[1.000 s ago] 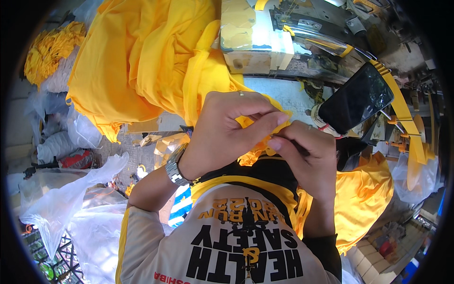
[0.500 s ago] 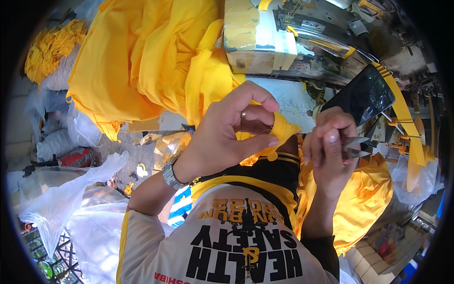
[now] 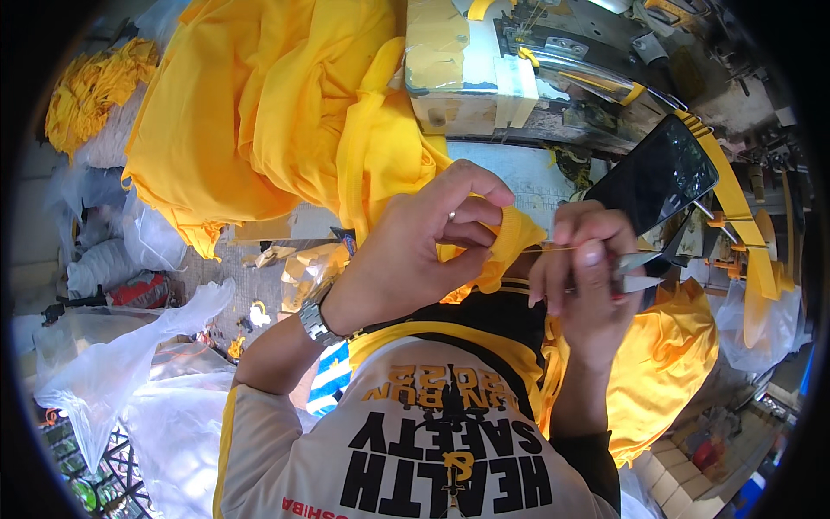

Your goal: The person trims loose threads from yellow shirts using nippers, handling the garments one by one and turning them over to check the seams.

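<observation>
Left hand grip pinching yellow fabric, right hand grip holding thread snips

I see the fabric heap lying on the desk, left of the sewing machine. The phone leans to its right, plastic bags sit lower left.

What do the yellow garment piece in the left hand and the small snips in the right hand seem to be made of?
The yellow garment piece looks like soft matte knit fabric: it folds and shows a ribbed edge. The small snips seem bare, shiny metal, with pale pointed blades. The wristwatch band also looks metallic.
</observation>
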### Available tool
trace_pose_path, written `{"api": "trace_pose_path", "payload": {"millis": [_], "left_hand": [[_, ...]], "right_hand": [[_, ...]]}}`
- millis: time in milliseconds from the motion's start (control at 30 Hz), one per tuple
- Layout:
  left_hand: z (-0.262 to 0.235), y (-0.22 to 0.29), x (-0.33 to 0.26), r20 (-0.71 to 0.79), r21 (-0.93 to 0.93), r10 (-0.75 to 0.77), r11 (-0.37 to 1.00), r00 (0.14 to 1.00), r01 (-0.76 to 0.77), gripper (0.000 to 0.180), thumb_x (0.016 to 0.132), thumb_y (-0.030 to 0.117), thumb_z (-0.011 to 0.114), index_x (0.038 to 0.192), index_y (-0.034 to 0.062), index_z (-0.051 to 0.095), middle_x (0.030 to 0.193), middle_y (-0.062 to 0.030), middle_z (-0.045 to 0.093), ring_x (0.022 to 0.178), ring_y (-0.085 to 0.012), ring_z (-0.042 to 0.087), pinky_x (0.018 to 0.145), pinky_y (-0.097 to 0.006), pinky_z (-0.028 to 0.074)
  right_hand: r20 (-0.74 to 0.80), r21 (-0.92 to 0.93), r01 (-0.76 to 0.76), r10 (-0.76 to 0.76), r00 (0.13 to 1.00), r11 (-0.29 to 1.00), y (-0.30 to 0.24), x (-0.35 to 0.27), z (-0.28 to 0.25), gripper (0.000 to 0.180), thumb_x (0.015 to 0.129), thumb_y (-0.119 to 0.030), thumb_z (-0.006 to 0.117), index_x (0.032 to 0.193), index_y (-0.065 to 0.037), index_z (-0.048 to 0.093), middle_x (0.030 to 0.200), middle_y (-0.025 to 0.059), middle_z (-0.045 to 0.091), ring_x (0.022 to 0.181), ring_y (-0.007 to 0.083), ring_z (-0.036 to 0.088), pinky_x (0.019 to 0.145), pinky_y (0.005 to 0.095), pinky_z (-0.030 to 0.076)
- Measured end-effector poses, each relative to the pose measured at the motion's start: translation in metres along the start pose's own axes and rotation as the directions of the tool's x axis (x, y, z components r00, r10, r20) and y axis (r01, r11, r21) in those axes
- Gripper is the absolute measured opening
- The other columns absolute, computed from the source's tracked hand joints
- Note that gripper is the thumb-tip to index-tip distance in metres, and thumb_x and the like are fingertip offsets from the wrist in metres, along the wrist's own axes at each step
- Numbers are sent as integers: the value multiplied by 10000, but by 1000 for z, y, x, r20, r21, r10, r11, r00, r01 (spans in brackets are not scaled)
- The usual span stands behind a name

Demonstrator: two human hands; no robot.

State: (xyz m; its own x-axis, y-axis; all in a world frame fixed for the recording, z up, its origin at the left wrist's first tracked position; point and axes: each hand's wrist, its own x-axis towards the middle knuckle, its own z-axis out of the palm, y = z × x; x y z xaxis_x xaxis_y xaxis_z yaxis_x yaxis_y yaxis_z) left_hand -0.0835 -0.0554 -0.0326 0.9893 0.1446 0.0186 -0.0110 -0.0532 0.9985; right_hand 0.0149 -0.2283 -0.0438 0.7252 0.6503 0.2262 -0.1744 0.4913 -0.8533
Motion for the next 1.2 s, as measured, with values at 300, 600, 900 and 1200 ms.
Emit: {"api": "trace_pose_path", "payload": {"millis": [300,600,900,1200], "left_hand": [[4,-6,-2,-34,204,54,978,998,-46,447,806,-131,591,1203,50,493,1077,-114,634,958,-182,683,830,-285,553],[6,-21,-37,220,651,86,730,972,-211,659,818,-78,568,1421,148,427,1216,-215,616,895,-319,688,754,-350,556],[-25,-41,-37,-139,941,503,336,853,-45,732,734,30,697,1413,82,427,1315,-171,513,998,-318,575,888,-408,463],[-57,-18,-34,-177,973,362,204,915,108,691,742,107,740,1383,118,481,1328,-105,531,1077,-299,555,923,-409,435]], "right_hand": [[20,614,19,-39,999,789,-30,-24,-44,243,1013,-173,444,1171,10,457,1037,151,557,732,126,543,600,289,524],[-364,-905,-31,-736,570,424,-189,-97,-145,218,954,-117,538,1118,26,565,943,91,640,661,95,578,539,238,487],[61,-22,-560,560,826,828,40,-52,-24,126,886,-83,645,972,9,651,592,20,548,449,69,486,420,215,396],[-524,-470,291,-528,668,833,-195,-112,-165,231,974,-137,386,1081,5,534,722,62,485,638,141,443,634,292,389]]}}
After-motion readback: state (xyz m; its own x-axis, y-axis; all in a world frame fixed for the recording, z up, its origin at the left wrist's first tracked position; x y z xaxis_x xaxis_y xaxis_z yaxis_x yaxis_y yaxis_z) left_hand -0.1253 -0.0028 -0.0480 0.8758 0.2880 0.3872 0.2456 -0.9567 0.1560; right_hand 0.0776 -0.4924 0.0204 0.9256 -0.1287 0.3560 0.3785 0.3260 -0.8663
